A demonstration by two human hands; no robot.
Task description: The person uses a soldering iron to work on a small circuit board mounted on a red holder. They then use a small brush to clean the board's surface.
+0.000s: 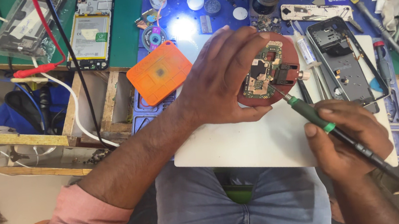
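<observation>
The person's left hand (pixel 223 79) is curling its fingers around a round reddish holder (pixel 273 80), gripping its near and left edge while the thumb is pressing along the lower rim. A small green circuit board (pixel 263 71) is lying on top of that holder, which is resting on a white board (pixel 249 141) laid across the person's lap. The right hand (pixel 348 136) is closing its fingers tightly on a green-handled soldering iron (pixel 326 123), pinching it like a pen; the thin metal tip is touching the lower right part of the circuit board. Just right of the holder, an opened black phone frame (pixel 342 60) is lying on the white board, with a small white glue tube (pixel 304 49) between them. To the left of the left hand, an orange square pad (pixel 159 72) is sitting on a blue work mat (pixel 188 25). Farther left, on the green bench top (pixel 127 32), a phone with its back off (pixel 89 31) is showing its battery.
</observation>
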